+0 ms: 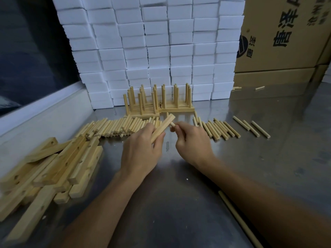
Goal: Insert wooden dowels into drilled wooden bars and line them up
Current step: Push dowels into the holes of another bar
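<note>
L hand (141, 149) grips bar (162, 128); R hand (191, 140) pinches dowel (172, 124) at bar's side.

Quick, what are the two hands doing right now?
Left hand: closed around a wooden bar.
Right hand: pinching a dowel right at the bar's end.

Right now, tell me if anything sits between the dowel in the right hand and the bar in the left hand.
Nothing visible does. The right hand pinches the dowel with its tip right beside the bar gripped by the left hand. Whether the tip is lined up with a hole cannot be seen.
</note>
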Action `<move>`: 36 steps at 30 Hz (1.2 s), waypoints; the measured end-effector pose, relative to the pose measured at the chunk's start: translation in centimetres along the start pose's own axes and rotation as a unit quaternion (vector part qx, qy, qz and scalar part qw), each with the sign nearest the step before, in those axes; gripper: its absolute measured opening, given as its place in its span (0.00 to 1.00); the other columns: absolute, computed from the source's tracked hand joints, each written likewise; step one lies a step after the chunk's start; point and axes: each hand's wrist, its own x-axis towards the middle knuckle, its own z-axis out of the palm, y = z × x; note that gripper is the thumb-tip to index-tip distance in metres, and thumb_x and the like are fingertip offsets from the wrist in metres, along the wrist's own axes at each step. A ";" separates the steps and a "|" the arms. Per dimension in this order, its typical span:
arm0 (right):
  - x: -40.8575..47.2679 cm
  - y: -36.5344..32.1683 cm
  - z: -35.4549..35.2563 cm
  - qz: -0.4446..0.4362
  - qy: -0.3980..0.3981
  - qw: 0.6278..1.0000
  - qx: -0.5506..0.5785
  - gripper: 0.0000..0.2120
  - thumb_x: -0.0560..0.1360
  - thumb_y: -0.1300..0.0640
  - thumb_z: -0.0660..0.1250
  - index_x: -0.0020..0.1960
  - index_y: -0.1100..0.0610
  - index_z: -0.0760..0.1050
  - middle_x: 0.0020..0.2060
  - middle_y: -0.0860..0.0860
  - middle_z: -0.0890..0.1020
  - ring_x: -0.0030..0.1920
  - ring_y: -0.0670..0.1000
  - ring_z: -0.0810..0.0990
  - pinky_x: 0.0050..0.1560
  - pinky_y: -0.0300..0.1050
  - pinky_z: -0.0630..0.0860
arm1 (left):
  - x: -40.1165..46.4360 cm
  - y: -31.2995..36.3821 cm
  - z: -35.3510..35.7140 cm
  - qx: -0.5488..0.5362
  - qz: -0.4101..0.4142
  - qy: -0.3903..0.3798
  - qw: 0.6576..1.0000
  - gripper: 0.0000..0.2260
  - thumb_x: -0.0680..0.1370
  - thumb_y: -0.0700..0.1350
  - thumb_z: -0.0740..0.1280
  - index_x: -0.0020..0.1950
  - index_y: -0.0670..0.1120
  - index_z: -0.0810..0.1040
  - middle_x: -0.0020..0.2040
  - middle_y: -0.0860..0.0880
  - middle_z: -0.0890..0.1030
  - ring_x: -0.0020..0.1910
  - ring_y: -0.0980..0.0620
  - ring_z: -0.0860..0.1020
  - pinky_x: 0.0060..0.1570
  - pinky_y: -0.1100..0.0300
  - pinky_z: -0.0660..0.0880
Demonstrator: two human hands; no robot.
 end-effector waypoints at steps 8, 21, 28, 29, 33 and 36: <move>0.3 -0.1 -0.5 0.140 -0.025 0.948 0.285 0.11 0.81 0.57 0.64 0.45 0.56 0.82 0.29 0.51 0.78 0.27 0.46 0.72 0.32 0.41 0.71 | -0.2 -0.4 0.6 -0.035 -0.029 -0.008 0.999 0.07 0.77 0.46 0.71 0.44 0.45 0.75 0.34 0.52 0.78 0.30 0.53 0.74 0.27 0.66 0.65; 0.9 -1.0 -1.0 0.086 0.086 0.914 0.387 0.05 0.73 0.67 0.74 0.48 0.64 0.83 0.42 0.54 0.86 0.44 0.52 0.86 0.49 0.49 0.84 | 0.4 2.0 1.1 -0.412 -0.410 -0.112 0.806 0.11 0.79 0.47 0.68 0.48 0.39 0.77 0.31 0.48 0.82 0.20 0.50 0.73 0.19 0.62 0.68; 1.0 0.1 -0.9 0.055 0.068 0.952 0.295 0.04 0.78 0.58 0.70 0.47 0.58 0.83 0.39 0.50 0.85 0.41 0.48 0.85 0.45 0.47 0.83 | 0.5 1.8 0.9 -0.428 -0.435 -0.136 0.780 0.09 0.80 0.45 0.68 0.49 0.39 0.77 0.28 0.47 0.80 0.20 0.50 0.72 0.18 0.63 0.66; 1.1 0.3 -0.9 0.059 0.069 0.954 0.286 0.04 0.77 0.58 0.71 0.46 0.58 0.83 0.38 0.50 0.85 0.40 0.48 0.85 0.45 0.49 0.83 | 0.5 1.8 0.9 -0.425 -0.433 -0.139 0.783 0.09 0.80 0.45 0.68 0.48 0.38 0.77 0.28 0.47 0.79 0.19 0.50 0.72 0.18 0.64 0.66; 1.2 0.6 -0.9 0.078 0.083 0.950 0.290 0.05 0.76 0.56 0.73 0.43 0.58 0.82 0.35 0.50 0.85 0.38 0.49 0.84 0.43 0.51 0.83 | 0.4 1.8 0.9 -0.416 -0.426 -0.149 0.789 0.10 0.80 0.45 0.67 0.47 0.38 0.77 0.28 0.47 0.79 0.19 0.50 0.72 0.18 0.63 0.65; 1.1 0.7 -0.7 0.064 0.080 0.955 0.280 0.05 0.76 0.54 0.73 0.44 0.55 0.82 0.35 0.49 0.84 0.38 0.48 0.84 0.42 0.49 0.83 | 0.6 1.7 0.9 -0.428 -0.433 -0.155 0.778 0.10 0.80 0.46 0.67 0.50 0.38 0.77 0.29 0.46 0.79 0.20 0.50 0.72 0.18 0.63 0.65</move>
